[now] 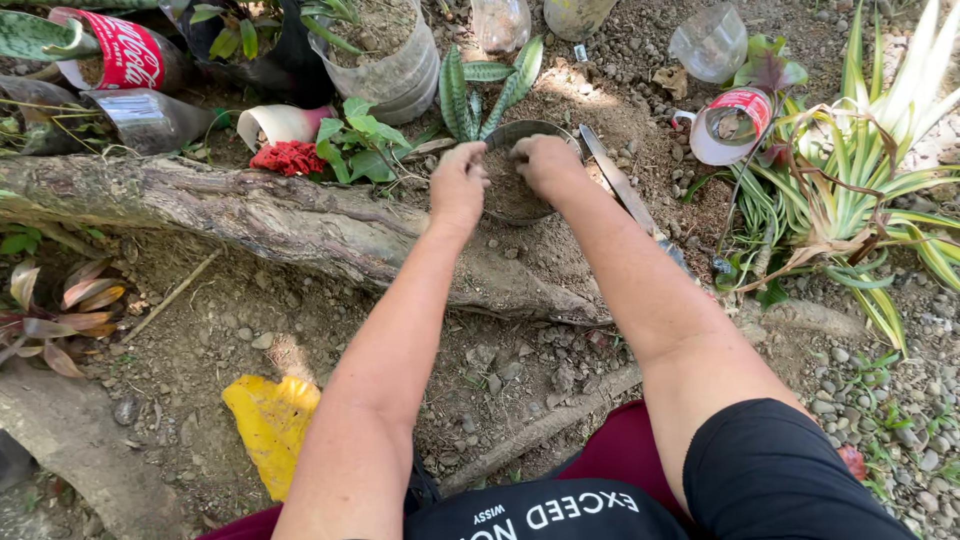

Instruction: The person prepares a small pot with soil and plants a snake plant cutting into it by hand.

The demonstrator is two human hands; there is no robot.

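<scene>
Head view: one camera looks down along both bare arms to a patch of dirt beside a tree root.
Left hand: the left hand (458,185) lies knuckles up on the near left rim of the pot, fingers curled down and pressed together into the soil; what the fingertips grip, if anything, I cannot tell.
Right hand: the right hand (546,163) is bunched over the far right part of the pot, fingers drawn close and turned down onto the soil; whether it pinches anything is hidden.
Pot: a small dark round pot (520,212) filled with brown soil sits on the ground between the two hands, just past the thick root (250,215).
Snake plant: a striped green snake plant (480,90) stands right behind the pot, its leaves rising just beyond the hands.
Blade: a long flat blade (618,185) lies on the dirt just right of the pot, close under the right forearm.
Left side: a red flower (288,157) and a leafy green plant (355,145) grow near the left hand; a yellow leaf (272,425) lies on the ground beside the left forearm.
Right side: a cut plastic bottle with a red label (735,125) lies on its side near a striped grassy plant (860,170), well apart from the hands.
Back: a cut clear bottle planter (390,60) full of soil stands behind the leafy plant.
</scene>
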